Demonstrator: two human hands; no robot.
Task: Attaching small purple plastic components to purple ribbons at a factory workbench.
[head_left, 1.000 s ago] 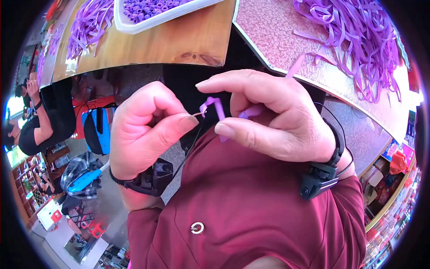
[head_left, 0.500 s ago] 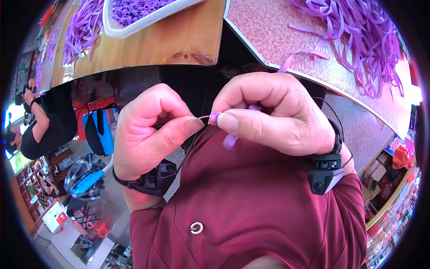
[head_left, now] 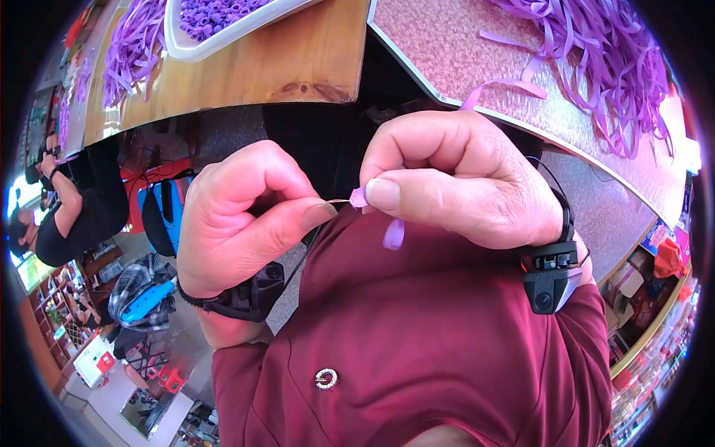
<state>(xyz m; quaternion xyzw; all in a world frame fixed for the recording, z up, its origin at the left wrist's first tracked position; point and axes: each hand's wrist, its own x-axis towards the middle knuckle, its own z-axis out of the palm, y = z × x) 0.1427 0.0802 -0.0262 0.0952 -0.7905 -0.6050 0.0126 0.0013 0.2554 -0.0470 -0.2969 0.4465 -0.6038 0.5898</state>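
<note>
In front of my chest, my left hand [head_left: 257, 220] is closed, thumb and forefinger pinching a thin pale strand [head_left: 339, 201]. The strand runs to a small purple piece [head_left: 359, 197] at the fingertips of my right hand [head_left: 462, 179]; whether this is a bead or the ribbon's bunched end I cannot tell. My right hand is closed as well, with thumb and forefinger pressed on a purple ribbon. A short length of this ribbon [head_left: 394, 235] hangs below my right thumb. The rest of it is hidden inside the curled fingers.
A white tray [head_left: 192, 52] of purple beads [head_left: 216, 16] stands on the wooden table [head_left: 246, 80]. Bundles of purple ribbons [head_left: 611, 67] lie on the pink-topped table [head_left: 439, 56] and at the far left. One loose ribbon [head_left: 506, 89] reaches the edge. Another person [head_left: 78, 194] sits at left.
My right hand has shifted slightly right and up, and more of the small purple piece shows between the hands. The hanging ribbon has moved right with it.
</note>
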